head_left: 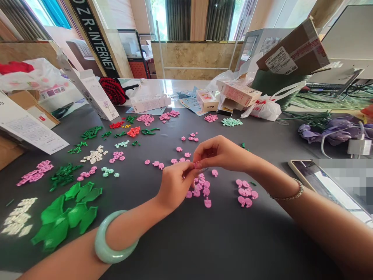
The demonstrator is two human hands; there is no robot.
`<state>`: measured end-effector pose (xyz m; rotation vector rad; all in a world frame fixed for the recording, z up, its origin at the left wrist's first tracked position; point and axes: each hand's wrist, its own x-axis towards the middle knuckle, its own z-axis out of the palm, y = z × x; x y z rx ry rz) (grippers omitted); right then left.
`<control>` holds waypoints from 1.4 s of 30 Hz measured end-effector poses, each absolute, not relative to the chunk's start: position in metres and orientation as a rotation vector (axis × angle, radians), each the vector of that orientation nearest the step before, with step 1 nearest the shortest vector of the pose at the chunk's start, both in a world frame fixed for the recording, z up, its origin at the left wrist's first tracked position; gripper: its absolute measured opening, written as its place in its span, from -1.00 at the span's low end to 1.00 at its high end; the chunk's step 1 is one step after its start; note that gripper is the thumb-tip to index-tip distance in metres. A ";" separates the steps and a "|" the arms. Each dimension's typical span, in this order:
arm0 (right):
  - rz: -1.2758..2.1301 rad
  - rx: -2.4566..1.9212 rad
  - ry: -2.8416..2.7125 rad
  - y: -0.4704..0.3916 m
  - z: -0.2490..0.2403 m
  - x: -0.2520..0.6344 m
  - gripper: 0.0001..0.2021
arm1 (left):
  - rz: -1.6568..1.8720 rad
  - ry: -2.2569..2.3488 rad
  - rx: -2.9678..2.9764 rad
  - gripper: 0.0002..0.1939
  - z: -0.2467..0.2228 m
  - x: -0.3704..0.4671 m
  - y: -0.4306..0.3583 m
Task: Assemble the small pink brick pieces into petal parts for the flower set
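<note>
My left hand (176, 184) and my right hand (220, 153) meet above the middle of the dark table (180, 241). Their fingertips pinch a small pink piece (196, 165), mostly covered by the fingers. Just below them lies a loose group of round pink pieces (206, 191), with single ones scattered behind and to the left. Another small cluster of pink pieces (247, 192) sits to the right, under my right wrist. A pale green bangle (109, 249) is on my left forearm and a bead bracelet (297, 192) on my right wrist.
Large green leaf pieces (62, 217), white pieces (19, 217) and several small coloured piles lie at the left. Boxes (239, 93) and bags stand along the back. A phone (329, 190) and charger (359, 147) lie at the right.
</note>
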<state>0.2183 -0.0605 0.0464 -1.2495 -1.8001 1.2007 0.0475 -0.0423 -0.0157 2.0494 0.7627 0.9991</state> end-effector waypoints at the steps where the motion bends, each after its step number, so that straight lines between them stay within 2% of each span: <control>1: 1.219 -1.240 -1.780 -0.060 0.046 0.218 -0.93 | 1.003 0.769 2.055 -0.73 -0.016 0.048 -0.042; 16: 1.575 -1.012 -1.518 -0.055 0.031 0.218 -0.93 | 1.084 0.748 2.132 -0.73 -0.014 0.046 -0.043; 32: 1.267 -1.267 -1.663 -0.057 0.030 0.213 -0.90 | 1.222 0.788 2.483 -0.71 -0.021 0.046 -0.042; 42: 1.307 -1.214 -1.587 -0.055 0.027 0.210 -0.90 | 1.343 0.743 2.639 -0.69 -0.024 0.045 -0.039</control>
